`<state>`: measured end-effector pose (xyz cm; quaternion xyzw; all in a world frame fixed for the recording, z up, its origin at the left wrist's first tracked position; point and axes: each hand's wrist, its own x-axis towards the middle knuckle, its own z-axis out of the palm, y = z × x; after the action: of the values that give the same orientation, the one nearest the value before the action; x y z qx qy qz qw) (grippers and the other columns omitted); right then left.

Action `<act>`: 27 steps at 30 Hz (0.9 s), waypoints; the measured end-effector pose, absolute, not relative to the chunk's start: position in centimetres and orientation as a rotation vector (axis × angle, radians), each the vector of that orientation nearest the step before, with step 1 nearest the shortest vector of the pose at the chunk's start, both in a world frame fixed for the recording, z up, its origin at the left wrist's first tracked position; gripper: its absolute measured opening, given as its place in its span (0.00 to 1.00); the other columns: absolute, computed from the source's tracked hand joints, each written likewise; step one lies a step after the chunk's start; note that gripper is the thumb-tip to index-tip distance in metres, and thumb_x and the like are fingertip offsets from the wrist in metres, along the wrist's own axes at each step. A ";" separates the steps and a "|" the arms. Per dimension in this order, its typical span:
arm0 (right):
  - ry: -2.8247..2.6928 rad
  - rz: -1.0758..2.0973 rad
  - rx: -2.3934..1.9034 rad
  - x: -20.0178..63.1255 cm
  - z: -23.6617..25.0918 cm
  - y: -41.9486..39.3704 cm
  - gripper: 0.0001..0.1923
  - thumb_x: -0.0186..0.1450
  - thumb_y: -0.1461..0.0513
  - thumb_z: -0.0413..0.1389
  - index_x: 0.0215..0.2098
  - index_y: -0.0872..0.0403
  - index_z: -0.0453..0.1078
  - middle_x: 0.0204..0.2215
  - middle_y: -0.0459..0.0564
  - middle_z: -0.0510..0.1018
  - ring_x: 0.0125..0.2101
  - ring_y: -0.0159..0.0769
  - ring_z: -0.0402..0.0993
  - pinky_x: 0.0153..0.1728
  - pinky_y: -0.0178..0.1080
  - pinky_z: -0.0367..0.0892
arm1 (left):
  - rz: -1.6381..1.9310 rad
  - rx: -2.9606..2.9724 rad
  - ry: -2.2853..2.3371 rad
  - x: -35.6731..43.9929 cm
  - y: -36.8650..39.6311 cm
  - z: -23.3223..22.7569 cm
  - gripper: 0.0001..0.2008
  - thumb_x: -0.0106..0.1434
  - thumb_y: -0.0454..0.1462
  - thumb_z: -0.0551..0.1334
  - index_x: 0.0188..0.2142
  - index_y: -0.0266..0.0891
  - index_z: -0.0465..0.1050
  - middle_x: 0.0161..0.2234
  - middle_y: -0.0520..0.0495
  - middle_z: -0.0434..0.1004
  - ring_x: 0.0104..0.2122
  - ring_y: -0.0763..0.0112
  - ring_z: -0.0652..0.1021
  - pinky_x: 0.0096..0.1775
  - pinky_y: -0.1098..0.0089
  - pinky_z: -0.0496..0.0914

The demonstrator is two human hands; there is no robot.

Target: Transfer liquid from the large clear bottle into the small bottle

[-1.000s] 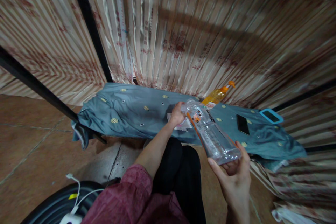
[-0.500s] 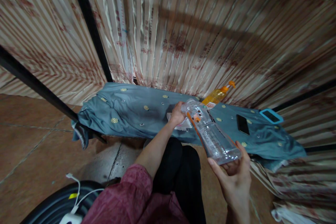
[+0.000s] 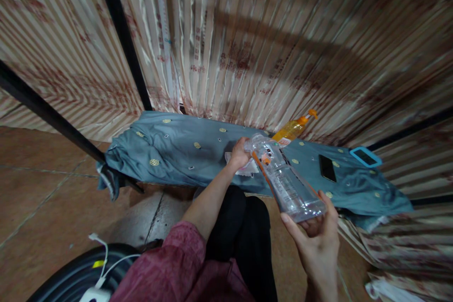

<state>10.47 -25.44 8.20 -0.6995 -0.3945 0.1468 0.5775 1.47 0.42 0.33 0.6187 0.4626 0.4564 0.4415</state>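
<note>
The clear bottle point(image 3: 286, 179) is slanting between two hands, partly over a blue cloth point(image 3: 177, 151). The left hand point(image 3: 240, 153) is gripping its neck with bent fingers. The right hand point(image 3: 316, 231) is holding its bottom, thumb and fingers spread apart. Behind it, a yellow pump bottle point(image 3: 289, 130) is showing. To the right, a black phone point(image 3: 327, 168) and a blue-rimmed gadget point(image 3: 366, 156) are lying.

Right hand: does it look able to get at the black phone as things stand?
Probably not while the right hand holds the clear bottle, though nothing covers the black phone.
</note>
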 end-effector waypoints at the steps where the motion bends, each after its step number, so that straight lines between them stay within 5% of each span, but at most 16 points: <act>1: -0.924 0.343 -1.640 10.5 8.2 -25.5 0.60 0.48 0.48 0.75 0.72 0.52 0.55 0.59 0.66 0.73 0.48 0.54 0.79 0.45 0.54 0.78 | 1.131 1.535 1.147 1.5 0.4 0.3 0.18 0.56 0.37 0.71 0.47 0.40 0.75 0.46 0.45 0.82 0.46 0.62 0.79 0.52 0.64 0.72; 14: -0.974 0.321 -1.636 10.6 8.1 -25.5 0.58 0.51 0.47 0.73 0.72 0.52 0.54 0.62 0.66 0.70 0.53 0.55 0.77 0.49 0.55 0.76 | 1.129 1.560 1.124 1.4 0.5 0.1 0.20 0.56 0.35 0.70 0.48 0.40 0.74 0.47 0.43 0.81 0.46 0.60 0.80 0.51 0.63 0.72; 22: -0.949 0.287 -1.636 10.2 8.4 -25.3 0.63 0.48 0.47 0.74 0.74 0.53 0.51 0.60 0.67 0.71 0.47 0.52 0.79 0.45 0.53 0.78 | 1.133 1.532 1.118 1.3 0.4 0.3 0.20 0.56 0.35 0.71 0.48 0.40 0.74 0.48 0.43 0.81 0.47 0.61 0.79 0.53 0.63 0.72; 27: -0.944 0.301 -1.630 10.3 8.3 -25.3 0.58 0.48 0.48 0.74 0.70 0.54 0.57 0.58 0.67 0.73 0.44 0.49 0.80 0.42 0.49 0.79 | 1.140 1.546 1.128 1.4 0.4 0.3 0.19 0.55 0.34 0.71 0.47 0.39 0.75 0.48 0.42 0.81 0.47 0.60 0.79 0.53 0.63 0.72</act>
<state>10.35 -25.32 8.30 -0.6968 -0.4035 0.1288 0.5788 1.42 0.41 0.33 0.6228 0.4544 0.4593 0.4413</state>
